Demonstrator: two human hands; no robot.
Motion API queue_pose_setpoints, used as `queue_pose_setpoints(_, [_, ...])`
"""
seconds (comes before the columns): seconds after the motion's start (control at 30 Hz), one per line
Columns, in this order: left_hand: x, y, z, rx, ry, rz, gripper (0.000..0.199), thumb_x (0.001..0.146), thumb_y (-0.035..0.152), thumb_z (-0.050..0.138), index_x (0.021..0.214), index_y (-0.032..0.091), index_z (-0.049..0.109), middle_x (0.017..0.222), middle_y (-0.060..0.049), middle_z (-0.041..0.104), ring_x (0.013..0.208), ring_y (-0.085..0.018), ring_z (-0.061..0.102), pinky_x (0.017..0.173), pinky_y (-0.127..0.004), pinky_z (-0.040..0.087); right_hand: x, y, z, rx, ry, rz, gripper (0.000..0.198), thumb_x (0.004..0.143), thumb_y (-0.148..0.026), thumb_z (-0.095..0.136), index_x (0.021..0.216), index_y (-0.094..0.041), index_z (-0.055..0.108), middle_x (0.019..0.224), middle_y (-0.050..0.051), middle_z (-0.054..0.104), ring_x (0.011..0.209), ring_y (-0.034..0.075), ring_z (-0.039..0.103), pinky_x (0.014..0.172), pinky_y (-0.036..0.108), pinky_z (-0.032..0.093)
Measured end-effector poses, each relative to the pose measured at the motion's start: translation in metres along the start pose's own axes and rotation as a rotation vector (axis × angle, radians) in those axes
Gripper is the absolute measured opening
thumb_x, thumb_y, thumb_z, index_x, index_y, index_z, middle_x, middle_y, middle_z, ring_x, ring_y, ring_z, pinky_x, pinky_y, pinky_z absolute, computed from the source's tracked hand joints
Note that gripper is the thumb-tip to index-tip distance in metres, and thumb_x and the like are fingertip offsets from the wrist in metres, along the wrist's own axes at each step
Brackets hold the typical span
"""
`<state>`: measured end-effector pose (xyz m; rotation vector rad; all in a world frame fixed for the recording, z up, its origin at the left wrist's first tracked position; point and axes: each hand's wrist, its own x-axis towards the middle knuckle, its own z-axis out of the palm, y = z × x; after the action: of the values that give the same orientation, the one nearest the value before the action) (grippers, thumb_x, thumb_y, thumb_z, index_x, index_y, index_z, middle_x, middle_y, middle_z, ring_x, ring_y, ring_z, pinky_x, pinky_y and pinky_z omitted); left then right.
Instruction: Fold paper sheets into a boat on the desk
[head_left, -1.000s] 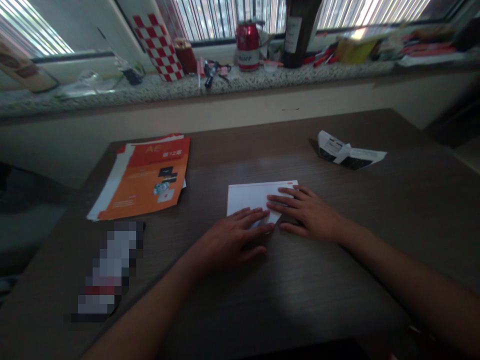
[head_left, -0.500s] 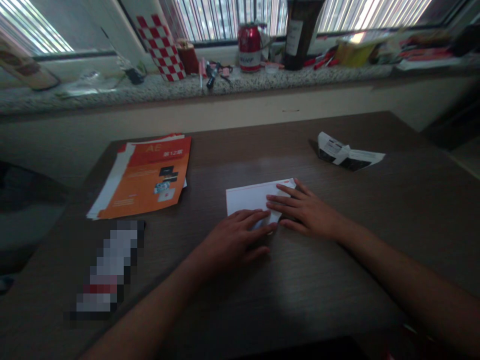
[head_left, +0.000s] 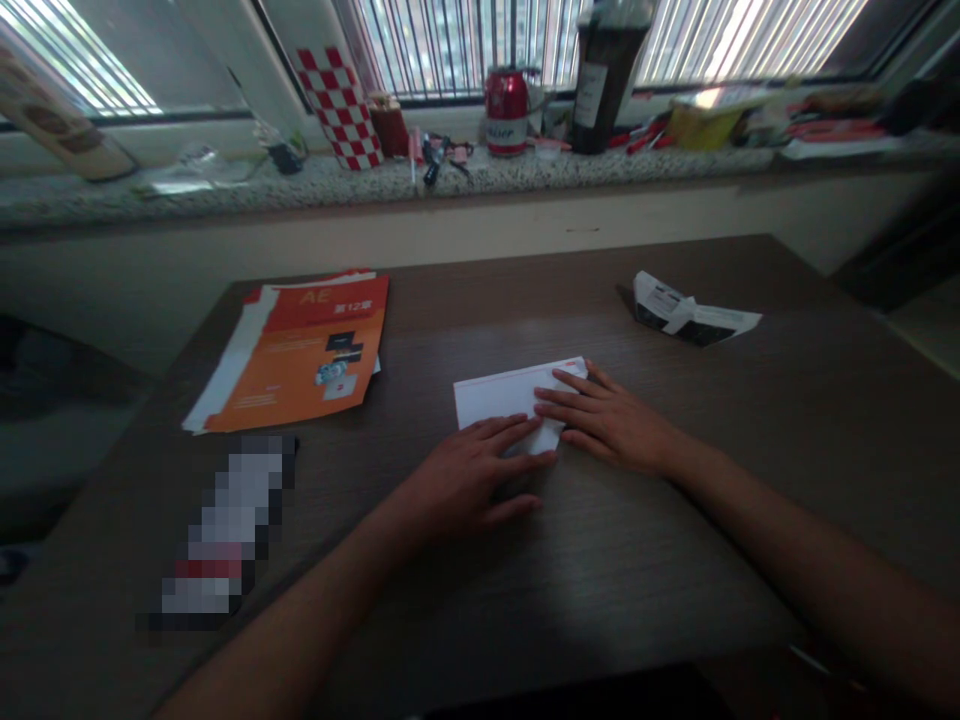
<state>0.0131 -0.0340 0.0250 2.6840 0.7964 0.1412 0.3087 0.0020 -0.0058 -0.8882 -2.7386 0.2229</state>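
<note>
A folded sheet of white paper (head_left: 491,395) lies flat on the dark wooden table in front of me. Across its lower left part rests my left hand (head_left: 476,475), palm down, its fingers stretched out and its thumb apart below the paper's edge. My right hand (head_left: 619,420) is spread over the paper's right end, fingers pointing left and touching the sheet. The fingertips of both hands come close together near the paper's lower right, where they hide some of the folds. Neither hand grips anything.
Orange and red booklets (head_left: 307,350) lie at the table's far left, with a blurred-out flat object (head_left: 225,530) nearer me. A folded paper piece (head_left: 686,312) stands at the back right. Behind, the stone windowsill (head_left: 300,190) carries a red can (head_left: 506,112), a dark bottle (head_left: 604,95) and clutter.
The camera view has tilted slightly, so the sill and table sit a little lower in the picture. Both hands stay on the paper with almost no visible shift.
</note>
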Motion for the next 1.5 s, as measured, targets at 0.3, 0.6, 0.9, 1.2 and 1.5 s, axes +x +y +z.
queue_pose_setpoints(0.3, [0.000,-0.002,0.002,-0.021,0.027,-0.017,0.051,0.104,0.051,0.061,0.153,0.035,0.055,0.171,-0.006,0.037,0.154,-0.030,0.039,0.123,-0.050,0.038,-0.010,-0.014,-0.007,0.007,0.020,-0.042,0.063,0.109,-0.038,0.052,0.167,-0.030,0.029,0.170,0.005,0.036,0.159,0.024,0.030,0.130,0.054,0.026])
queue_pose_setpoints(0.6, [0.000,-0.002,0.003,-0.029,0.020,-0.016,0.052,0.104,0.050,0.062,0.153,0.035,0.055,0.171,-0.007,0.037,0.156,-0.029,0.037,0.123,-0.049,0.037,-0.036,-0.027,-0.003,0.043,-0.042,-0.035,0.058,0.109,-0.038,0.053,0.163,-0.023,0.040,0.166,0.008,0.043,0.155,0.024,0.039,0.127,0.050,0.035])
queue_pose_setpoints(0.9, [0.000,-0.003,0.004,-0.048,0.038,-0.004,0.051,0.104,0.048,0.063,0.152,0.034,0.056,0.171,-0.006,0.037,0.155,-0.031,0.037,0.124,-0.051,0.037,-0.035,-0.023,-0.003,0.108,-0.098,-0.002,0.053,0.111,-0.034,0.048,0.163,-0.032,0.039,0.167,0.003,0.042,0.155,0.021,0.039,0.130,0.053,0.028])
queue_pose_setpoints(1.2, [0.000,-0.004,0.004,-0.045,0.017,-0.023,0.050,0.104,0.048,0.063,0.152,0.037,0.056,0.172,-0.005,0.034,0.155,-0.032,0.038,0.123,-0.052,0.038,-0.038,-0.001,-0.010,0.088,-0.108,0.091,0.066,0.111,-0.040,0.047,0.169,-0.037,0.014,0.171,-0.001,0.032,0.156,0.023,0.036,0.131,0.055,0.024])
queue_pose_setpoints(1.5, [-0.001,-0.006,0.006,-0.052,0.033,-0.014,0.050,0.104,0.049,0.062,0.153,0.039,0.055,0.172,-0.003,0.034,0.155,-0.031,0.038,0.123,-0.051,0.037,-0.039,0.029,-0.009,-0.049,-0.010,0.218,0.066,0.111,-0.045,0.041,0.169,-0.035,0.013,0.172,0.004,0.030,0.157,0.026,0.034,0.128,0.058,0.028])
